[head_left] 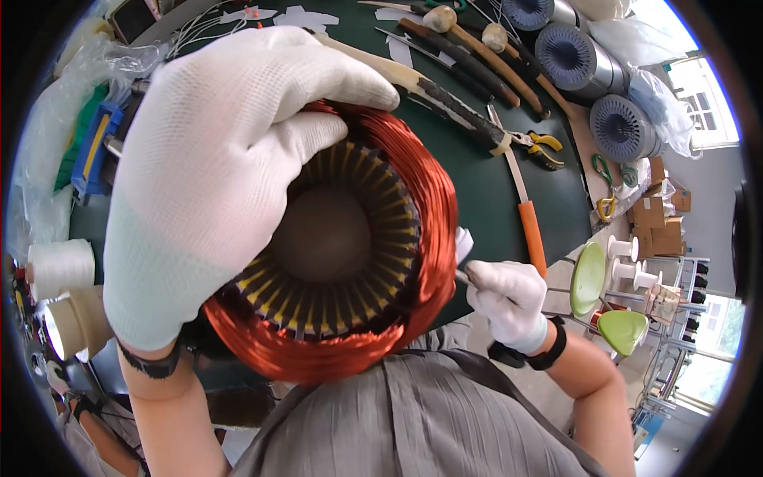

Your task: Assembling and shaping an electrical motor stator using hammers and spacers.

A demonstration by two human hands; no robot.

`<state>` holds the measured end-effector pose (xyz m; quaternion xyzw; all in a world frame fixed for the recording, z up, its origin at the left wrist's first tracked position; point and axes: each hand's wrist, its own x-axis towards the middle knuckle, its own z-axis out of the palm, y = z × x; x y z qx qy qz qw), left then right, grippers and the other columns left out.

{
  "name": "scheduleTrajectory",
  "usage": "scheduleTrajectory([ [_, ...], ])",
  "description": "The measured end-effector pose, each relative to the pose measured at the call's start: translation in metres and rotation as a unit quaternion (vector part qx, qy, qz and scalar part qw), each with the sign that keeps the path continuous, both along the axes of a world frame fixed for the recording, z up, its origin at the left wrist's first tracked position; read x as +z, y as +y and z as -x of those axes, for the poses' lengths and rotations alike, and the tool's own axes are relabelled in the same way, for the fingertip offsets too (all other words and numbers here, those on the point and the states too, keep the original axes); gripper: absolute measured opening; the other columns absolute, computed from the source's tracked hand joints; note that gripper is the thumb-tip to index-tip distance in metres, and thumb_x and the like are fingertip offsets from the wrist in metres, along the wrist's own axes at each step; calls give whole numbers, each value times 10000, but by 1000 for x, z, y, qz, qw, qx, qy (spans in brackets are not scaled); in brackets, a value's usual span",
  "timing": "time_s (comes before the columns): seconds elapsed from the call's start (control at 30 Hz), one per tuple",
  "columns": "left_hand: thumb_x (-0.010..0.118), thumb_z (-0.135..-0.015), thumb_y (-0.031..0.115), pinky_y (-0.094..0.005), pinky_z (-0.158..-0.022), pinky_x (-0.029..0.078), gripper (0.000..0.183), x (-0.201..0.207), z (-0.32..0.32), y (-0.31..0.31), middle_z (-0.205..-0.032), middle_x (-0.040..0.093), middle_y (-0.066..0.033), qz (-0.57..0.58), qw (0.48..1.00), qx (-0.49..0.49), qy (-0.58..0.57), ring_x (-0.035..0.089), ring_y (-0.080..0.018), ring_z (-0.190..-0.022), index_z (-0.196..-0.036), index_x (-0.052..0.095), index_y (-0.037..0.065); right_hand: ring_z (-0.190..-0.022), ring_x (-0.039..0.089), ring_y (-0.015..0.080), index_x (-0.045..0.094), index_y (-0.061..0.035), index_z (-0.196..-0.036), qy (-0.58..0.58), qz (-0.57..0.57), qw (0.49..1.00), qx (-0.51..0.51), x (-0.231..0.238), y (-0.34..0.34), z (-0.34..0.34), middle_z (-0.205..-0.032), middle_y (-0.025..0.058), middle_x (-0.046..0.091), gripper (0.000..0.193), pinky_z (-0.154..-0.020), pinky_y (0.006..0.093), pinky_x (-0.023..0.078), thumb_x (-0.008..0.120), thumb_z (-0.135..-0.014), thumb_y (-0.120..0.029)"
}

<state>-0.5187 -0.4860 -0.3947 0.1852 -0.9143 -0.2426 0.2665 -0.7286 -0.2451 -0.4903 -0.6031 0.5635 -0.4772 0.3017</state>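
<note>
A motor stator (435, 211) with a thick ring of red-brown copper winding faces me, its dark slots and yellow slot liners circling a round bore. My left hand (211, 159), in a white glove, is closed around the stator's upper left rim, fingers over the winding and thumb at the slots. At the lower right, my gloved right hand (509, 298) is closed in a pinch beside the winding. A thin, light piece shows at its fingertips, too small to name. Just above those fingertips is a small white scrap (464, 243), partly hidden behind the winding.
On the dark green table lie an orange-handled blade (532, 230), yellow-handled pliers (547, 149), a worn wooden stick (453, 107) and several mallets. More stators (571, 57) stand at the far right. White thread spools (62, 266) are at left. Another person's arm (103, 441) shows lower left.
</note>
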Motion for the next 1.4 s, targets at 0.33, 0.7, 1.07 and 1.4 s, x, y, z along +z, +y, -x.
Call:
scheduleTrajectory([
  [0.33, 672, -917, 40, -384, -954, 533, 290, 7, -10, 35, -1120, 725, -153, 61, 982, 175, 33, 690, -308, -1060, -1203, 721, 37, -1178, 694, 162, 676, -13, -1357, -112, -133, 985, 13, 42, -8, -7, -1267, 120, 750, 380, -1037, 278, 510, 568, -1000, 60],
  [0.7, 893, -672, 105, -410, -882, 515, 390, -44, -4, 116, -1323, 671, -134, 343, 933, 111, 2, 663, -318, -1074, -1028, 739, 148, -1140, 699, 151, 670, 49, -1328, 19, -117, 993, -6, 66, 4, 5, -1215, 145, 765, 426, -1028, 253, 490, 535, -929, 109],
  [1.07, 858, -792, 280, -472, -864, 478, 192, -30, -57, 132, -987, 649, -17, 423, 902, 55, -61, 591, -263, -894, -925, 726, 239, -896, 755, 170, 725, 59, -1250, 14, -96, 991, -88, 57, 74, 1, -1099, 163, 784, 424, -853, 258, 571, 538, -878, 143],
  [1.4, 844, -705, 354, -550, -1108, 442, 338, -23, -87, 84, -1327, 651, -153, 307, 948, -24, -83, 589, -416, -1243, -1004, 766, 217, -600, 650, 212, 741, -13, -1250, 87, -76, 993, 12, 49, 54, -31, -754, 103, 672, 463, -577, 282, 500, 645, -804, 73],
])
